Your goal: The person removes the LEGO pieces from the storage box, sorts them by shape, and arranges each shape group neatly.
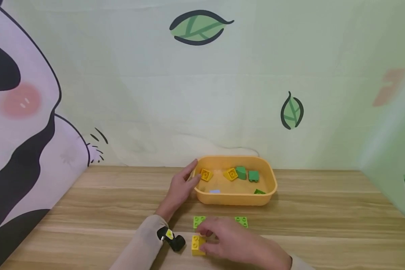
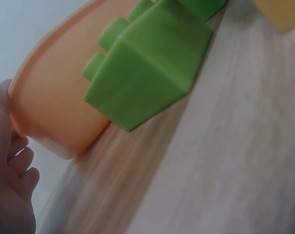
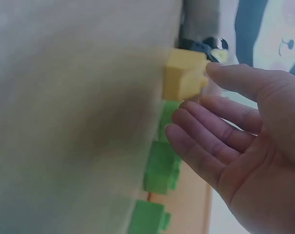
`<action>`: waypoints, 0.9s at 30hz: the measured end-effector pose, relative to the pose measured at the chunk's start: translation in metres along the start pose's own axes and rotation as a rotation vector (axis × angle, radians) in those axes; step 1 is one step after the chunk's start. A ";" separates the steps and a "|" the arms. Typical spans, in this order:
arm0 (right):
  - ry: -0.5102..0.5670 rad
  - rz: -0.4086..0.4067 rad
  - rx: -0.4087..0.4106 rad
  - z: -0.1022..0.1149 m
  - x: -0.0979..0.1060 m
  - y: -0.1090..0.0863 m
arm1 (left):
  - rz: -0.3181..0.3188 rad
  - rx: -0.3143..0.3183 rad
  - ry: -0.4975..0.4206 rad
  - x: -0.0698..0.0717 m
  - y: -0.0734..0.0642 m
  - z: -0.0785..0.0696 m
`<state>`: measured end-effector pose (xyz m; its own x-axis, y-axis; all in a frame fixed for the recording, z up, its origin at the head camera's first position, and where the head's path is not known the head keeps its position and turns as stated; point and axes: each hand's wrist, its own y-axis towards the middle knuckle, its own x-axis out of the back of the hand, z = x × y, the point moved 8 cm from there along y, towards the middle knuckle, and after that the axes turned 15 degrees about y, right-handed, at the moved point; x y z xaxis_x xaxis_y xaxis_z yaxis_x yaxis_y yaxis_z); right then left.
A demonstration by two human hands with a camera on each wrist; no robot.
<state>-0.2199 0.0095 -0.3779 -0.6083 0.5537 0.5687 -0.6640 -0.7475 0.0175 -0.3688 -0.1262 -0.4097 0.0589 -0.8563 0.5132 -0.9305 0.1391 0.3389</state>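
My left hand (image 1: 180, 187) grips the left end of an orange plastic tub (image 1: 233, 200), thumb at the rim and fingers along the outside. Toy building bricks lie inside it: yellow bricks (image 1: 231, 174), green bricks (image 1: 253, 176) and a partly hidden blue piece (image 1: 215, 191). In front of the tub, light green bricks (image 1: 241, 222) form a row, partly covered by my right hand (image 1: 229, 240). Nearer me stands a yellow brick (image 1: 195, 245), studs up. The right thumb and fingers are spread loosely beside it; the right wrist view (image 3: 245, 122) shows no brick gripped.
The wood-grain table (image 1: 324, 210) runs back to a pale green cloth backdrop (image 1: 138, 93) printed with leaves and a panda (image 1: 20, 150). A black wrist camera (image 1: 172, 240) is strapped to the left sleeve, close to the yellow brick.
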 end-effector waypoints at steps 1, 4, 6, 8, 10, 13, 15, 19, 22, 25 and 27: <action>0.014 -0.011 0.005 0.001 0.003 -0.001 | -0.001 -0.001 -0.003 0.000 0.000 0.000; 0.031 -0.058 0.037 0.004 0.016 -0.003 | -0.001 0.000 -0.018 -0.001 -0.001 0.000; 0.028 -0.093 0.061 0.007 0.025 -0.004 | 0.000 0.001 -0.025 -0.001 -0.001 0.001; 0.004 -0.126 0.071 0.009 0.035 -0.004 | 0.002 0.004 -0.033 -0.003 -0.001 0.002; -0.012 -0.152 0.070 0.010 0.046 -0.004 | 0.002 0.006 -0.035 -0.003 0.000 0.003; -0.031 -0.189 0.051 0.011 0.063 -0.002 | -0.006 0.004 -0.035 -0.003 0.000 0.003; -0.038 -0.218 0.048 0.012 0.075 0.000 | -0.010 -0.002 -0.031 -0.002 0.000 0.002; -0.060 -0.276 0.067 0.010 0.096 0.005 | -0.010 -0.007 -0.022 -0.001 0.000 0.000; -0.081 -0.302 0.089 0.006 0.107 0.009 | -0.006 -0.001 -0.004 -0.001 0.000 0.001; -0.116 -0.327 0.094 0.001 0.117 0.014 | 0.002 -0.002 0.008 -0.001 -0.001 0.001; -0.131 -0.346 0.065 -0.005 0.122 0.018 | 0.006 -0.002 0.008 -0.001 -0.001 0.002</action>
<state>-0.3085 0.0655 -0.3122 -0.2892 0.7293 0.6201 -0.7890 -0.5484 0.2771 -0.3688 -0.1262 -0.4116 0.0562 -0.8515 0.5213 -0.9303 0.1450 0.3371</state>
